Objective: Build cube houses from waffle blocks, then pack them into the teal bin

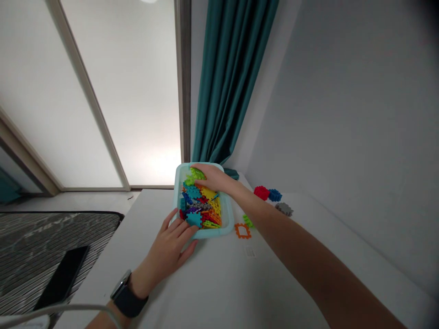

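Observation:
A pale turquoise tray point(226, 226) stands on the white table, filled with toothed plastic pieces in many colours. My right hand point(213, 177) reaches over its far end, fingers closed around light green toothed pieces point(195, 176). Beneath that hand lie a yellow piece point(207, 193) and a blue one point(192, 191). At the near left corner rests my left hand point(174, 242), fingers spread over the rim, close to a turquoise square piece point(194, 220). It holds nothing that I can see. A dark watch is on the left wrist.
Right of the tray lie an orange square frame point(243, 231), a green piece point(247, 221), red pieces point(261, 193), blue pieces point(275, 195) and grey pieces point(284, 209). A teal curtain point(233, 82) hangs behind the white table point(206, 283). A black flat object point(63, 276) lies at left.

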The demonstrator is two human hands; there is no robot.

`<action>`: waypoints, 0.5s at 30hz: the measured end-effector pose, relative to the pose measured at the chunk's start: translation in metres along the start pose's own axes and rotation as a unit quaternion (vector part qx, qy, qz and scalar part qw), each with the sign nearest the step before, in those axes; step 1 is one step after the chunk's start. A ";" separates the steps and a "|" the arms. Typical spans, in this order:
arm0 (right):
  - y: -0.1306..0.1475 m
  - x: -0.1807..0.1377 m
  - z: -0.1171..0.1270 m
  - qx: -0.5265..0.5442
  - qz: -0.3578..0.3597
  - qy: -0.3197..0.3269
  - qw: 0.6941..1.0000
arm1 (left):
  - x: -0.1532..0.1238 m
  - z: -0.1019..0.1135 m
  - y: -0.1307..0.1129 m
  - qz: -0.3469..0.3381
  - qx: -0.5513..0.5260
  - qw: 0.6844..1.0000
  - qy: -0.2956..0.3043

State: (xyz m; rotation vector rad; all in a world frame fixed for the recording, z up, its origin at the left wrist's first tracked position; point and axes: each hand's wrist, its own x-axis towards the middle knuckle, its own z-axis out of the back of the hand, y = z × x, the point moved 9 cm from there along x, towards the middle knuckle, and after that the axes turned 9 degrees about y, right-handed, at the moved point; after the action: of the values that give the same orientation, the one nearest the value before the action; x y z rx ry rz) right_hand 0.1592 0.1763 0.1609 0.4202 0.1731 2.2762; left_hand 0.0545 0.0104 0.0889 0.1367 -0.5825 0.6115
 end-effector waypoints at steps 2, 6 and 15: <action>0.000 -0.011 -0.003 -0.001 0.009 0.013 1.000 | 0.000 -0.001 0.001 0.001 -0.002 1.000 0.001; 0.001 -0.045 0.003 0.012 0.011 0.039 0.999 | 0.000 0.000 0.001 0.000 -0.013 1.000 -0.001; -0.058 -0.150 0.028 -0.020 -0.138 0.063 0.988 | -0.001 0.001 0.000 -0.023 0.013 0.999 -0.018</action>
State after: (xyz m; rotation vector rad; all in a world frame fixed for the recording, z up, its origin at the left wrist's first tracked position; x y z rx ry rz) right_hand 0.3034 0.1037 0.1358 0.2166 0.2339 2.0298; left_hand 0.0537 0.0094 0.0888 0.1858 -0.6056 0.5731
